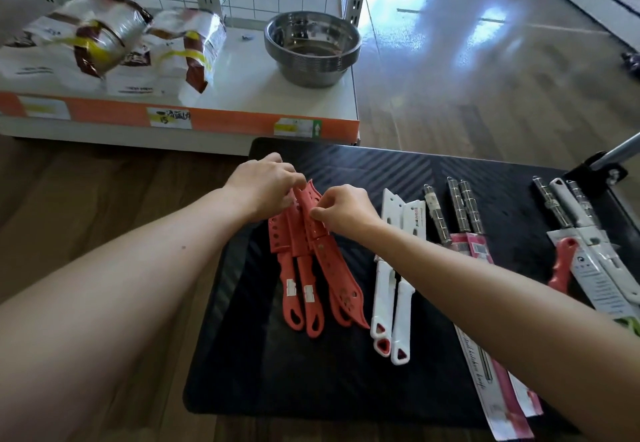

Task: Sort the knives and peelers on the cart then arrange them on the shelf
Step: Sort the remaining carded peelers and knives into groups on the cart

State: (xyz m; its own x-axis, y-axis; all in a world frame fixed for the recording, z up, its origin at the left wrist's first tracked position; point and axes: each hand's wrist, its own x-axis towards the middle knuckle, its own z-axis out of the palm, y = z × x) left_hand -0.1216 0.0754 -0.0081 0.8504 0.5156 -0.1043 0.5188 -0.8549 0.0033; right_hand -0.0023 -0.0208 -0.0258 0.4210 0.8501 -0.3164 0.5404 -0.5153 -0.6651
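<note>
Left hand and right hand pinch the red knives on the cart.
Both grip the bunch at its far tips. It lies near the cart's left edge, with white knives just to its right. Past the far edge, the shelf carries a steel bowl.

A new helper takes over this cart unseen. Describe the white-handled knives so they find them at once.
Start at the black cart before the orange-edged shelf. Near the cart's middle, just right of the red knives, lie the white-handled knives. Only they are all white with red triangles at the handle ends; the peelers to their right are metal on pink cards.
</note>
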